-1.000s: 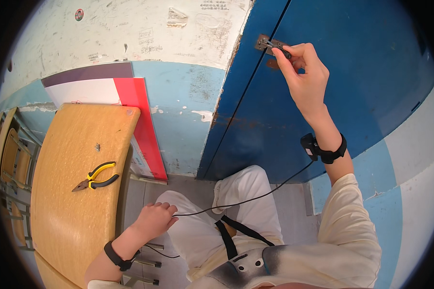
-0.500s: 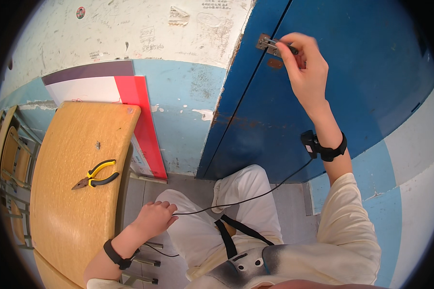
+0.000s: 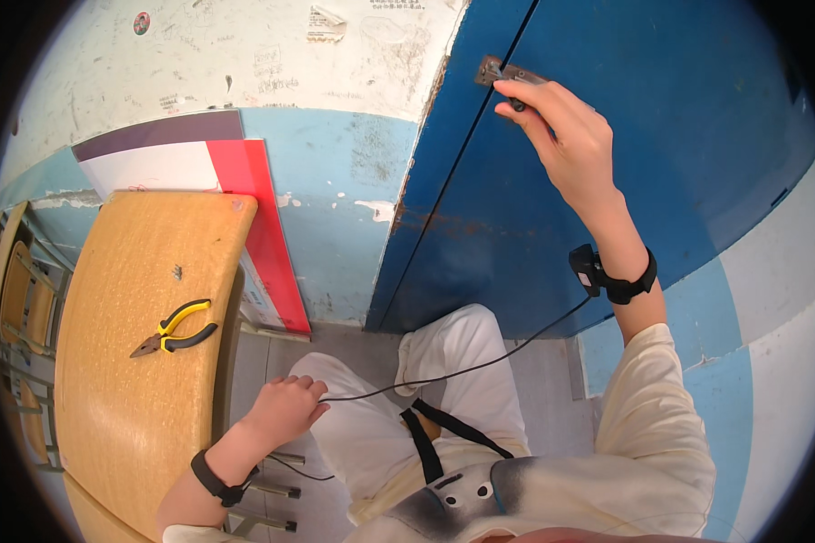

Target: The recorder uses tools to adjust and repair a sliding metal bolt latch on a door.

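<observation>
My right hand (image 3: pixel 573 145) pinches a small dark-handled tool (image 3: pixel 518 103) at a rusty metal latch (image 3: pixel 485 71) on the blue door (image 3: pixel 661 136); its tip is hard to make out. My left hand (image 3: pixel 290 409) rests with curled fingers on my white-trousered leg at the wooden desk's side. A black cable (image 3: pixel 453 375) runs to it from my right wrist band; what lies under the fingers is hidden. Pliers with yellow and black handles (image 3: pixel 177 330) lie on the desk (image 3: pixel 122 398), below a tiny metal piece (image 3: pixel 177 271).
Red, white and purple boards (image 3: pixel 276 262) lean on the scuffed white and pale-blue wall (image 3: pixel 335 199) behind the desk. Wooden chairs (image 3: pixel 20 281) stand at the far left. The door frame and a lower wall section surround my bent legs (image 3: pixel 453 344).
My right hand's fingers have shifted left and rotated over the latch, with the dark handle now lower between them. My left hand stays on my leg. The view has shifted slightly.
</observation>
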